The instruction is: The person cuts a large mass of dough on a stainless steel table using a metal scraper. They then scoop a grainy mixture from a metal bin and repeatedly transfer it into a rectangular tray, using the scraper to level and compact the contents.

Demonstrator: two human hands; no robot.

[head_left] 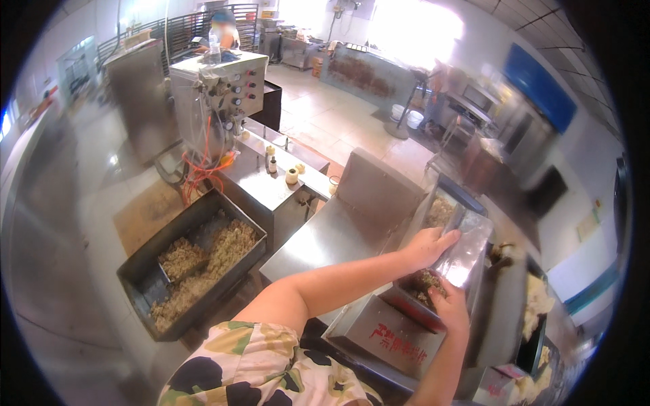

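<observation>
Over a metal trough on my right, my left hand is closed on the left edge of a shiny, tilted metal piece, which looks like a shallow pan. My right hand is closed at its lower end, its fingers beside a dark, crumbly mix. That mix lies in a metal compartment just under my hands. Beyond my left hand, paler crumbly mix shows in the trough's far part. The pan's inside and its far underside are hidden.
A deep dark tray of crumbly mix, with a scoop-like piece in it, stands at left. Behind it is a machine with knobs and orange tubes. Pale dough-like lumps lie at right. A person is at the back.
</observation>
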